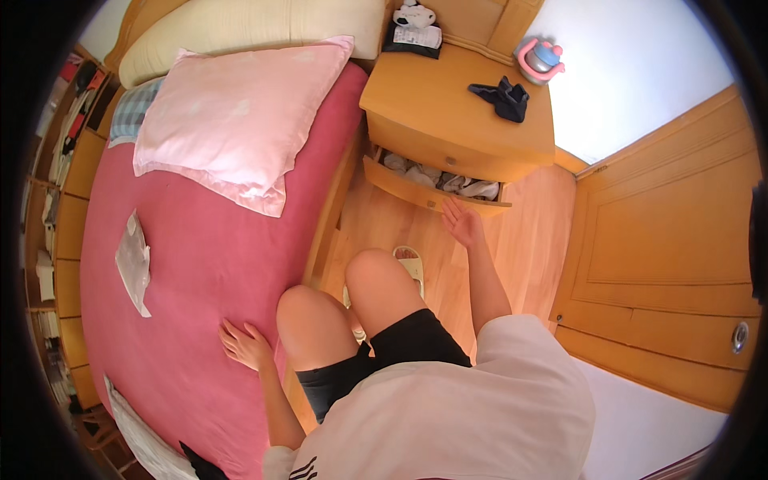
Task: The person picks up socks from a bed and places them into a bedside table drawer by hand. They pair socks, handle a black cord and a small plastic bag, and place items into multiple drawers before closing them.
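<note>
My left hand lies on the pink bed sheet, fingers spread and holding nothing. My right hand is at the front of the pulled-out lower drawer of a wooden nightstand, palm up with nothing in it; whether it touches the drawer I cannot tell. Inside the drawer are several balled light and dark cloth items, which look like socks. On the nightstand top lies a dark piece of cloth. A crumpled clear plastic bag rests on the bed, left of my left hand.
A pink pillow lies at the bed's head. A black package with a plush toy sits at the nightstand's back. Behind it stands a pink-handled container. A wooden door is at right, shelves at left, slippers below.
</note>
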Demonstrator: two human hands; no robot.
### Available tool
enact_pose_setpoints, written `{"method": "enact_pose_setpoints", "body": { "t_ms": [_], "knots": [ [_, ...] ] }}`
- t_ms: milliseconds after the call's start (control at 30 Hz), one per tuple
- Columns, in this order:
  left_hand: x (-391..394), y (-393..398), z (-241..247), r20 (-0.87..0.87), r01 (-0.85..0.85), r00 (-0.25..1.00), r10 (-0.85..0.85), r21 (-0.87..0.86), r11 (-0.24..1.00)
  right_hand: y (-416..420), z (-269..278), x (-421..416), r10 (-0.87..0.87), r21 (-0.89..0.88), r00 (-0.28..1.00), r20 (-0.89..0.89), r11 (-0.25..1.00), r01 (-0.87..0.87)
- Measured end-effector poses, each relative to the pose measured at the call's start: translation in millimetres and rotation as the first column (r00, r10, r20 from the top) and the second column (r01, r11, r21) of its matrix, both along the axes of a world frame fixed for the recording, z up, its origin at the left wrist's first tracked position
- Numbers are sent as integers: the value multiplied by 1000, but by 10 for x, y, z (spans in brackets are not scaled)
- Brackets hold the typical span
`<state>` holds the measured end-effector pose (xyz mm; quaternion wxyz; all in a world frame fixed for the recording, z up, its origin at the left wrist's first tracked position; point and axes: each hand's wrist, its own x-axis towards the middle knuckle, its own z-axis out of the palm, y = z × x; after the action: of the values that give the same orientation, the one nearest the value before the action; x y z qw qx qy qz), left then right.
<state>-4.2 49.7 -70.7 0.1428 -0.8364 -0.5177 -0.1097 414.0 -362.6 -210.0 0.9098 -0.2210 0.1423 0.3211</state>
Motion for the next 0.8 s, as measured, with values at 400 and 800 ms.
{"method": "enact_pose_setpoints", "body": {
  "t_ms": [400,800],
  "knots": [
    [105,-14,24,17,22,1000,-22,2,1000,498,-161,639,-380,-618,925,5,726,301],
    [73,5,182,132,-25,991,36,-80,996,351,68,891,-450,-329,839,-306,877,351]
  ]
}}
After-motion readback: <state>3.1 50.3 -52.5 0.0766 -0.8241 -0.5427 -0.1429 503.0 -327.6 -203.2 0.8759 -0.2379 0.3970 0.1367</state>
